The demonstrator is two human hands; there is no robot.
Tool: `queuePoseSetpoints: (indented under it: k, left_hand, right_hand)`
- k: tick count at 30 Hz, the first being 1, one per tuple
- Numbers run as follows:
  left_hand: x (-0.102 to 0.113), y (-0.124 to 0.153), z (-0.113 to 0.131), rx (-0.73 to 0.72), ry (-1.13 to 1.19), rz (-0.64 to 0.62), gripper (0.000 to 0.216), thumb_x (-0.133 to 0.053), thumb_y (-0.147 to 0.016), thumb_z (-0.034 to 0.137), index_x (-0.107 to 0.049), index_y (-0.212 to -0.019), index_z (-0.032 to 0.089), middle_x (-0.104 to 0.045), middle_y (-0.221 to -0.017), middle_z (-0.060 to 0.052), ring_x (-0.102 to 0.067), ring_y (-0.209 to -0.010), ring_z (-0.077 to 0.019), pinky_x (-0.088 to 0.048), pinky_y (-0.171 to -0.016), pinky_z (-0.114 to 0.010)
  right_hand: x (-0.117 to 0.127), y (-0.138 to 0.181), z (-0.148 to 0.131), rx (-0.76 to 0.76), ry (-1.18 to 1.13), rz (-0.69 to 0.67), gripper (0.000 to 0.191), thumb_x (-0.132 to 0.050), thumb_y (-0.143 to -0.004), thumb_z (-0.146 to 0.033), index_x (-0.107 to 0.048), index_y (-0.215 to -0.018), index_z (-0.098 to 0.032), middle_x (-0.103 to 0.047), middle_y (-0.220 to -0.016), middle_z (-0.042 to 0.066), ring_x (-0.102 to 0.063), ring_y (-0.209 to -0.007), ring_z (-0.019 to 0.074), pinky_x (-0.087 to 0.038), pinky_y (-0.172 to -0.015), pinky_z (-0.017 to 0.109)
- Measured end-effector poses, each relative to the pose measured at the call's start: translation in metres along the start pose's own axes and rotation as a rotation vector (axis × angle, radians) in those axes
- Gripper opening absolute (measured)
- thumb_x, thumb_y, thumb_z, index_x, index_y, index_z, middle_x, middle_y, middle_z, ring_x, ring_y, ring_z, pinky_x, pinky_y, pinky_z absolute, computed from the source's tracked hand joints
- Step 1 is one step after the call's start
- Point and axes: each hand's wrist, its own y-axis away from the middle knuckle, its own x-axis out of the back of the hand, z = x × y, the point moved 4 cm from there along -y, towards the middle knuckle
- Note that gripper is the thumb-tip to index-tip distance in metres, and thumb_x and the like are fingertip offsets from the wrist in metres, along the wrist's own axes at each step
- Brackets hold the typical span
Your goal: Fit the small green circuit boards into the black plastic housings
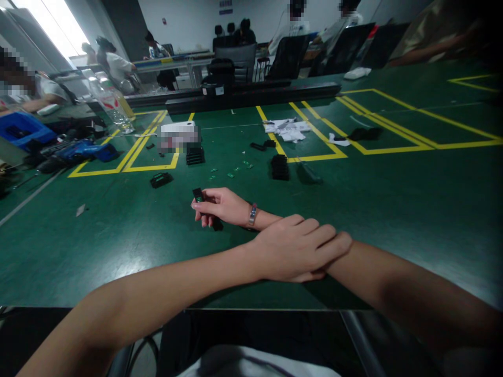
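While my right hand (223,206) pinches a small black part (197,192) near the loose green pieces (230,175) on the tabletop (129,225), my left hand (293,248) is clasped over the right forearm (369,262), I'd guess to steady it.

On your left, a clear plastic bottle (113,107) stands on the green tabletop (396,204), with a blue bin (29,128) farther left. Near the bin lies what may be a blue-and-black hand tool (92,149), too blurred for you to be sure. Yellow tape lines (401,151) mark rectangles, one partly under crumpled white papers (288,128). Beyond the table, you see black office chairs (288,57) and seated people (120,67).
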Motion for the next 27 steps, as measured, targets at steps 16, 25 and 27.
queuePoseSetpoints:
  k: [16, 25, 27]
  left_hand:
    - [0.001, 0.0008, 0.0002, -0.001, -0.008, 0.002, 0.052, -0.048, -0.099, 0.036, -0.048, -0.142, 0.007, -0.057, -0.128, -0.015, -0.055, -0.104, -0.0247, -0.042, -0.085, -0.038]
    - [0.0017, 0.0006, 0.0003, -0.001, -0.007, -0.008, 0.053, -0.048, -0.098, 0.035, -0.047, -0.142, 0.006, -0.057, -0.127, -0.014, -0.055, -0.103, -0.0247, -0.041, -0.085, -0.038]
    - [0.0016, 0.0008, 0.0003, 0.0, -0.006, 0.0, 0.053, -0.049, -0.098, 0.035, -0.047, -0.142, 0.006, -0.057, -0.127, -0.014, -0.055, -0.103, -0.0248, -0.042, -0.084, -0.038]
  right_hand:
    - [-0.0002, 0.0012, -0.0018, -0.021, 0.01, 0.009, 0.007, -0.062, -0.096, -0.017, -0.06, -0.091, -0.012, -0.068, -0.074, 0.001, -0.065, -0.057, 0.009, -0.052, -0.051, 0.019]
    - [-0.0006, 0.0007, -0.0021, -0.01, 0.011, 0.005, 0.008, -0.062, -0.096, -0.017, -0.06, -0.09, -0.011, -0.068, -0.074, 0.002, -0.065, -0.057, 0.0095, -0.053, -0.051, 0.019]
    - [-0.0007, 0.0006, -0.0022, -0.011, 0.011, 0.007, 0.008, -0.062, -0.096, -0.017, -0.06, -0.09, -0.011, -0.068, -0.074, 0.002, -0.065, -0.057, 0.0093, -0.052, -0.051, 0.019]
